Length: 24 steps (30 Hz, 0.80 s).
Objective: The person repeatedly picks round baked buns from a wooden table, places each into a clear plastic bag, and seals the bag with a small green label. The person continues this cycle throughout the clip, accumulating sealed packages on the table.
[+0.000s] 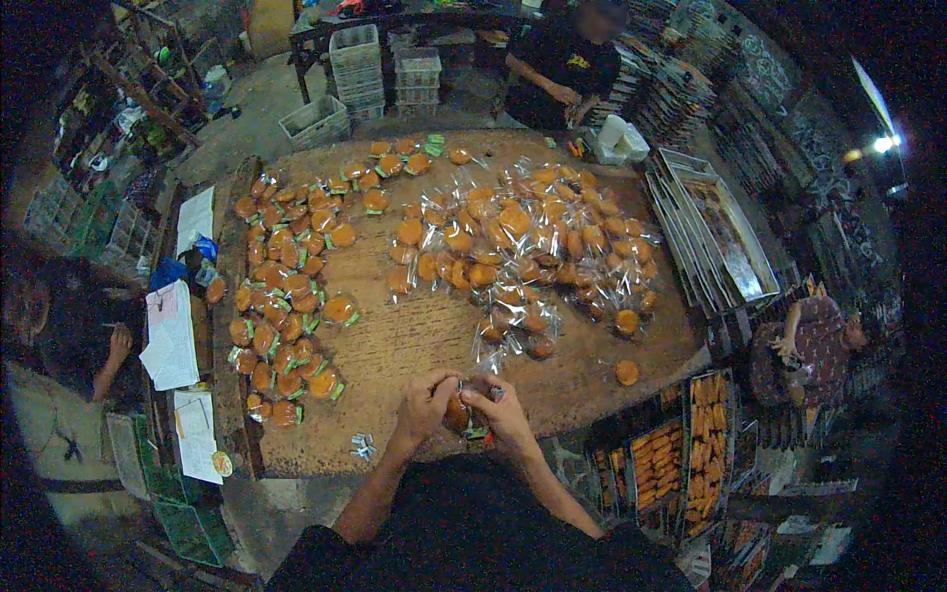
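Note:
Both my left hand (430,403) and my right hand (500,412) grip one round orange-brown bun in a clear plastic bag (458,416) at the table's near edge. Their fingers meet at the top of the bag, and a green and white label shows at its lower side. Beyond my hands lies a large pile of bagged buns (510,222) with loose, crinkled plastic ends. To the left, a group of bagged buns with green labels (285,296) covers that side of the wooden table (399,333). Several small silvery pieces (362,446) lie left of my left forearm.
Stacked metal trays (718,229) lean at the table's right. Trays of baked goods (658,466) stand at the lower right. Papers (169,333) lie on the left ledge. A person (566,70) stands across the table, others at each side. White plastic crates (355,66) stand behind.

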Available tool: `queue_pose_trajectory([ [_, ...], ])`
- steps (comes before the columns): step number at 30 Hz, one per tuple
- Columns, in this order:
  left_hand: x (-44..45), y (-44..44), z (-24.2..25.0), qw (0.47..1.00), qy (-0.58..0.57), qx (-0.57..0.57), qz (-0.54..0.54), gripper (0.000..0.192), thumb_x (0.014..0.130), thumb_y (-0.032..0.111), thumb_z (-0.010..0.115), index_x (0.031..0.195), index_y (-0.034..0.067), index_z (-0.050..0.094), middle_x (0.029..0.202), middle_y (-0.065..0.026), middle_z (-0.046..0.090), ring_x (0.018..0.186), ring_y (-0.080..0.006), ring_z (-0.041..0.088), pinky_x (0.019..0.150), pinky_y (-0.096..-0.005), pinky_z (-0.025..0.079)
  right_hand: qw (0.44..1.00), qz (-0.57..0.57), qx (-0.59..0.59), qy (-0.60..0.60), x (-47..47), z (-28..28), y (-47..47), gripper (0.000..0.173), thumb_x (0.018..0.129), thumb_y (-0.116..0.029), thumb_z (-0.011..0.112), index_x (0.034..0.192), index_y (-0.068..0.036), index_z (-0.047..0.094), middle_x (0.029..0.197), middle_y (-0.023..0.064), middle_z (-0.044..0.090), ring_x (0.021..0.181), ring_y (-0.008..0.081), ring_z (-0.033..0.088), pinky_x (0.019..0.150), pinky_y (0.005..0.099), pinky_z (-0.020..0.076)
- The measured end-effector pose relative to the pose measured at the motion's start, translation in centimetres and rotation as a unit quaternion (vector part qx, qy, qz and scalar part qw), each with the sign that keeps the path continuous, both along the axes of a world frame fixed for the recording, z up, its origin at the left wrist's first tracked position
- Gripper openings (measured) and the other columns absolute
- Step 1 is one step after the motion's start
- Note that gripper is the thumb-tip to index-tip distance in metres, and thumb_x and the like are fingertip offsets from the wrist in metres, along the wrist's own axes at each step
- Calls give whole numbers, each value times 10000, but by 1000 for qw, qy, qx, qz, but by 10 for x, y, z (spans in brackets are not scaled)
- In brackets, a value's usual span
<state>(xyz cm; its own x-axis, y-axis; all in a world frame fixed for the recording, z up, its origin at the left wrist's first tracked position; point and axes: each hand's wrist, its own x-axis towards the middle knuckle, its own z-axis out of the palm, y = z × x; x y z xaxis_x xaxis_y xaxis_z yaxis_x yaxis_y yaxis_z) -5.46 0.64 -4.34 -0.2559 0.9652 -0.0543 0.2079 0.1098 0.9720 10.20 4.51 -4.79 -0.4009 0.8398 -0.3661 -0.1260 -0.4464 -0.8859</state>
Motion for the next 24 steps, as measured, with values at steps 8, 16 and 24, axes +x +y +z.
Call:
queue_pose_trajectory([
  [8,1,-6,4,986,-142,-85,-4,164,811,88,749,938,1,693,861,-85,690,798,-151,680,701,-294,552,970,92,122,-188,4,-4,10,160,865,-70,685,1012,-30,636,875,27,641,792,99,594,671,255,495],
  [16,6,0,-12,997,-67,26,21,222,855,34,626,1071,27,681,906,-80,673,827,-170,663,748,-323,550,946,101,234,-199,-2,-24,5,173,880,-159,680,964,-8,678,849,58,692,784,122,631,672,293,502],
  [24,-25,-2,-9,994,-54,2,-90,210,880,46,647,1078,-4,695,984,-107,712,933,-191,672,869,-317,529,959,86,186,-197,1,-16,6,239,905,-232,688,984,-7,714,836,59,701,756,123,631,671,290,498],
])
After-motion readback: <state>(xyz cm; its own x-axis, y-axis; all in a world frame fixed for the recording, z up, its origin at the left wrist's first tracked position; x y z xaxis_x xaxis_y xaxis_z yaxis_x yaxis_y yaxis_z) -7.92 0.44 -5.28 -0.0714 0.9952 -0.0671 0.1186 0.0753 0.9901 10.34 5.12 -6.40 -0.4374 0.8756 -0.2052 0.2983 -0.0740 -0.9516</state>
